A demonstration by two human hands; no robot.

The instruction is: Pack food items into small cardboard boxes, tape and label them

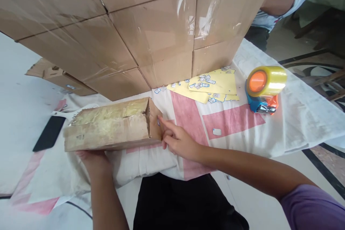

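A long, narrow cardboard box lies along the near edge of the cloth-covered worktop, in front of a taped carton stack. The left hand sits at its lower near side, probably to steady it; those fingers are hidden under the box, so I cannot tell whether they grip. The right hand grasps nothing visible: its index finger reaches to a small blue-edged label on the end face, seemingly pressing it flat, the others loosely curled. Yellow sticker sheets and a tape dispenser lie toward the right, presumably for easy reach. The box looks worn, its top covered in wrinkled yellowish tape, with a ragged gap at the right end's edge.
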